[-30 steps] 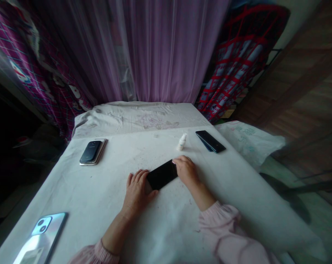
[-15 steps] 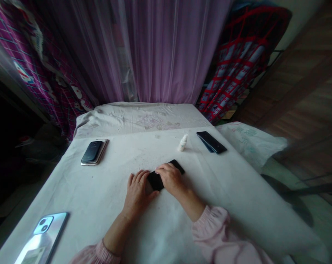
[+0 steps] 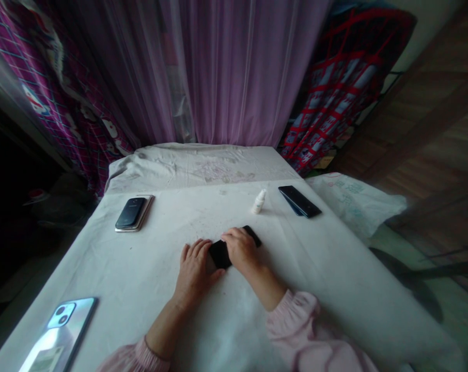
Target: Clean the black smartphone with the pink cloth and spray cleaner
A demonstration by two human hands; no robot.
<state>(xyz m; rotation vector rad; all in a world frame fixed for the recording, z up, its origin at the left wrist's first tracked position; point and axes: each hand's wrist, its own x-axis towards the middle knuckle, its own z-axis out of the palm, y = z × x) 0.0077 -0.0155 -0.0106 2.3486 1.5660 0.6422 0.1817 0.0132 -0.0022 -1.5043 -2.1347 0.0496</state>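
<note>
A black smartphone (image 3: 219, 254) lies flat and slanted on the white-covered table in front of me. My left hand (image 3: 193, 268) grips its near left end, thumb along the lower edge and fingers over the upper one. Across the phone's middle rests my right hand (image 3: 242, 250), its fingers bunched and pressed down on the screen. A tiny pale bit shows at those fingertips, too small to name. The phone's far right end sticks out beyond the right hand. Just past it stands a small white spray bottle (image 3: 259, 201).
Two stacked phones (image 3: 130, 213) lie at the left, and another pair of dark phones (image 3: 299, 200) at the right. A shiny silver-blue phone (image 3: 69, 336) sits near the front left. Purple curtains (image 3: 234, 72) hang behind the table (image 3: 327, 289); a plastic bag (image 3: 354, 201) is beside it.
My right hand has shifted very slightly on the phone's screen. The left hand keeps its place, and the view has moved a little.
</note>
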